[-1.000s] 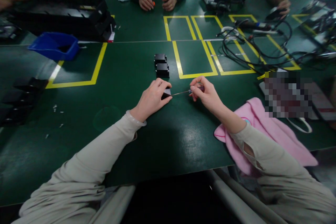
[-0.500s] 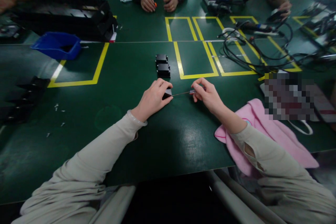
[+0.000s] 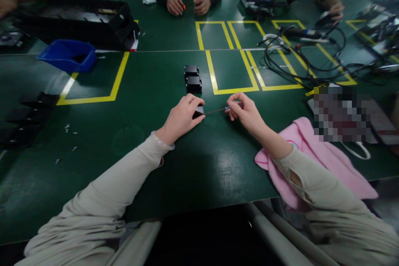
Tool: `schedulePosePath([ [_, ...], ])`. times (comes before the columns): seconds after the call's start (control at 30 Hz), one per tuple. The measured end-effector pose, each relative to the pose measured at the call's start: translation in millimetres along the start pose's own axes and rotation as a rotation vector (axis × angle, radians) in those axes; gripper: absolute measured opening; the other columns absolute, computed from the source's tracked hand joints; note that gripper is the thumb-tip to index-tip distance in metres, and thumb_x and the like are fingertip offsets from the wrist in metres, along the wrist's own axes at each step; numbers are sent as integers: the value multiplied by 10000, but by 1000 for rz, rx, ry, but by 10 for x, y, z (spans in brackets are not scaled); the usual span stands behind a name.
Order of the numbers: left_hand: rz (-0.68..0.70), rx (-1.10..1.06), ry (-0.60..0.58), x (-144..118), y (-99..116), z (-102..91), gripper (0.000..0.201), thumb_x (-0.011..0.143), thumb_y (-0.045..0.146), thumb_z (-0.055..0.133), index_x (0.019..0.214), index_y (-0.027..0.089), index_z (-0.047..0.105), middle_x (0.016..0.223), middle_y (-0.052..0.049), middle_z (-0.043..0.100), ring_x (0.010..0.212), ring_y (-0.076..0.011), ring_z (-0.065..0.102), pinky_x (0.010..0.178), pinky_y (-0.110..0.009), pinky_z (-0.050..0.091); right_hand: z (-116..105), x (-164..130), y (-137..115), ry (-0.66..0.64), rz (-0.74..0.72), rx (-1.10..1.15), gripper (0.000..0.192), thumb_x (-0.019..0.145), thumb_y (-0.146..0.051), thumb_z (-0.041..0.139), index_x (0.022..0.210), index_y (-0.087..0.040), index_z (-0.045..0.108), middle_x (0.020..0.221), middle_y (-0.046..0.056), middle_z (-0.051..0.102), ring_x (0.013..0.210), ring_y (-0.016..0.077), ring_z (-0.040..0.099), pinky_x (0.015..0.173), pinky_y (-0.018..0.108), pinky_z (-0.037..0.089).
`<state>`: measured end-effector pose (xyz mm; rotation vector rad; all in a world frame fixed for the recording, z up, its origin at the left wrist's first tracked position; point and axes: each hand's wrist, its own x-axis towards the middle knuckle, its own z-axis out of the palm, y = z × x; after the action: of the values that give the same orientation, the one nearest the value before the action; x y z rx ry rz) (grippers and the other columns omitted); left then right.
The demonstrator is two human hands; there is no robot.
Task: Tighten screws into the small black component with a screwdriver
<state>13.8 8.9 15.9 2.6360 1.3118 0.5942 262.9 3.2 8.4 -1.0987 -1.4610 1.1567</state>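
My left hand (image 3: 183, 115) is closed round a small black block-shaped part (image 3: 198, 111) on the green table, covering most of it. A screwdriver (image 3: 227, 109) is pinched by its handle in my right hand (image 3: 245, 110). Its thin shaft lies almost level, pointing left, and the tip meets the right side of the black part near my left thumb. Just beyond my left hand stand two similar black parts (image 3: 193, 83), one behind the other.
Small screws (image 3: 75, 148) lie at left, near more black parts (image 3: 26, 118). A blue bin (image 3: 68, 56) and black trays (image 3: 93, 20) stand behind. A pink cloth (image 3: 308, 158) is under my right forearm; cables (image 3: 280, 66) lie beyond. Co-workers' hands (image 3: 202, 5) rest across the table.
The screwdriver's handle seems turned slightly in my right fingers. My left hand and the black part keep their place.
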Motion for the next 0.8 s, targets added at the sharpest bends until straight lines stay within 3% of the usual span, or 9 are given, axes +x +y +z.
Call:
schedulePosePath([
  [0.13,-5,-6,1,6,5,-4,318,932,246,681,1220,209,552,1211,-97,605,1126,-276,605,875,-409,582,4,-11,-17,4,-15,11,243,903,-380,754,896,-227,565,640,-80,590,516,82,550,602,286,488],
  [0.33,-1,-8,3,4,1,0,316,934,247,680,1220,207,550,1212,-96,603,1130,-274,603,881,-407,580,-1,-10,-7,-19,28,42,281,970,-472,667,867,-239,548,470,-139,405,443,90,495,694,323,538],
  [0.5,-6,-16,9,2,-4,8,312,931,239,687,1212,213,554,1203,-91,606,1123,-269,603,885,-397,574,1,-7,-25,-6,-2,44,256,915,-413,742,906,-232,562,581,-102,549,506,87,546,685,305,528],
  [0.7,13,-1,15,-3,-22,24,313,941,248,680,1221,204,546,1208,-93,605,1110,-262,603,880,-393,571,-6,-5,-6,-21,23,41,309,959,-514,674,880,-237,562,496,-131,401,442,91,499,607,300,503],
  [0.8,11,6,10,-7,-27,25,322,943,257,680,1229,204,542,1212,-95,604,1110,-264,603,877,-393,571,-4,-4,-13,-16,-2,41,289,927,-474,726,892,-237,565,517,-123,455,474,93,524,655,307,533],
])
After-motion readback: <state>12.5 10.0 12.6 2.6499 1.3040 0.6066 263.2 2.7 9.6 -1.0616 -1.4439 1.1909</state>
